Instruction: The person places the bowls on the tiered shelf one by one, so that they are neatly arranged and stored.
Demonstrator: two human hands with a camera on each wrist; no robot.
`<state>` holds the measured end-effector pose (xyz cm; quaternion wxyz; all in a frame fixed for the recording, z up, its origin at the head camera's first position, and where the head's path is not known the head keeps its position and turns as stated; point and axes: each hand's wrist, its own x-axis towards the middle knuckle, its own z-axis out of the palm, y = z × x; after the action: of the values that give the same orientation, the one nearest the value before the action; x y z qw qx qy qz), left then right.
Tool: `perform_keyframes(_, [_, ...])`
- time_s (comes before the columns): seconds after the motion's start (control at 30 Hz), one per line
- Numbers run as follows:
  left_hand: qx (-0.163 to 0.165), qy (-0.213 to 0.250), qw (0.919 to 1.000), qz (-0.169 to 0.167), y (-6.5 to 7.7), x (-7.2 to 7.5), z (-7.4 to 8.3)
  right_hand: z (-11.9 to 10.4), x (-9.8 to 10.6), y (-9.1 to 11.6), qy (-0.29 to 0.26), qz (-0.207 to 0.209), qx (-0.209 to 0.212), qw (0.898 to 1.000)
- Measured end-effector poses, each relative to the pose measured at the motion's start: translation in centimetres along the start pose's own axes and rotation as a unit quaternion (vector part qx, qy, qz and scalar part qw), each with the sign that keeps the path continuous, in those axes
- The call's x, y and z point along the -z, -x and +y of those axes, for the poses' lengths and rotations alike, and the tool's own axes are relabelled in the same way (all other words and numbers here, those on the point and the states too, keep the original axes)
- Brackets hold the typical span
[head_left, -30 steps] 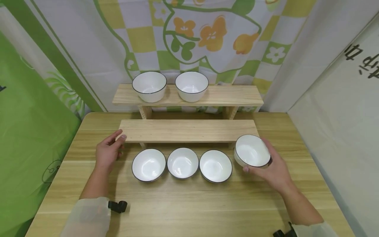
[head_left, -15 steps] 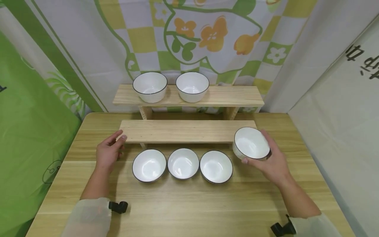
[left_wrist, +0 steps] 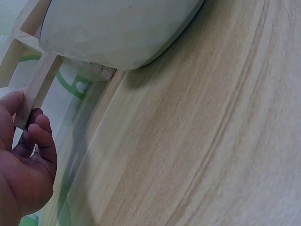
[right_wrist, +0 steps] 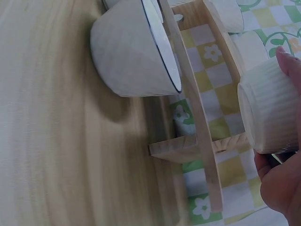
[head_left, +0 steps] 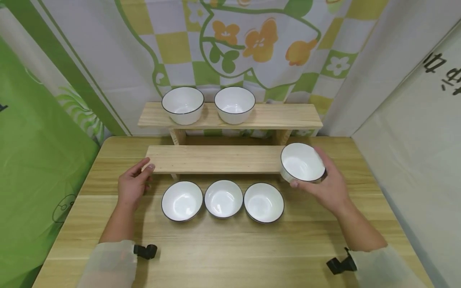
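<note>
My right hand (head_left: 331, 188) grips a white bowl (head_left: 303, 162) with a dark rim, thumb at the near side and fingers round its right side. That bowl is in front of the right end of the wooden shelf's lower board (head_left: 219, 159); in the right wrist view the held bowl (right_wrist: 270, 108) looks raised off the board. At the lower board's left end, my left hand (head_left: 132, 186) pinches the wood, thumb on one face and fingers on the other, as the left wrist view shows at the board end (left_wrist: 33, 96).
Three matching bowls, left (head_left: 182, 201), middle (head_left: 223, 199) and right (head_left: 264, 203), stand in a row on the table (head_left: 230, 256) before the shelf. On the upper board (head_left: 284, 114) stand two more, a left bowl (head_left: 183, 105) and a right bowl (head_left: 234, 105). A patterned cloth (head_left: 173, 48) hangs behind.
My right hand has lifted the bowl away from me and slightly left, from beside the front row to the lower board's right end. The left hand stays on the board.
</note>
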<state>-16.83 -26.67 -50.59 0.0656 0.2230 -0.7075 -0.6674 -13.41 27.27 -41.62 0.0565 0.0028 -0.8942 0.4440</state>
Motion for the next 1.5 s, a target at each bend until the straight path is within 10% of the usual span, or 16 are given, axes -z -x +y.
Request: perform_keyframes(1.5, [-0.016, -0.004, 0.9998, -0.006, 0.0, 0.1, -0.1, -5.3, -0.3, -9.6, -0.034, 0.030, -0.006, 0.999])
